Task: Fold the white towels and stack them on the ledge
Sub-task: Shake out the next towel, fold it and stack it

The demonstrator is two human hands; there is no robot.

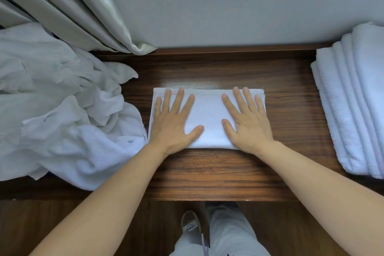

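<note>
A heap of unfolded towels [62,110] lies at the left of the wooden bench [207,168]. At centre, the left hand [173,119] and right hand [247,118] – fingers spread flat – press a folded towel [207,114]. A stack of folded towels [353,100] sits at right.

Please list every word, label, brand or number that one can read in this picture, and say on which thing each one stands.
"SENMA", as far as it can be read, printed on the strap of the slipper at the bottom edge; the letters appear upside down and small, so the last letters are uncertain.
Small dark marks on the unfolded towels at the left: too small to read.
Folded towel under both hands, stack of folded towels, wooden ledge: no text visible.
</note>
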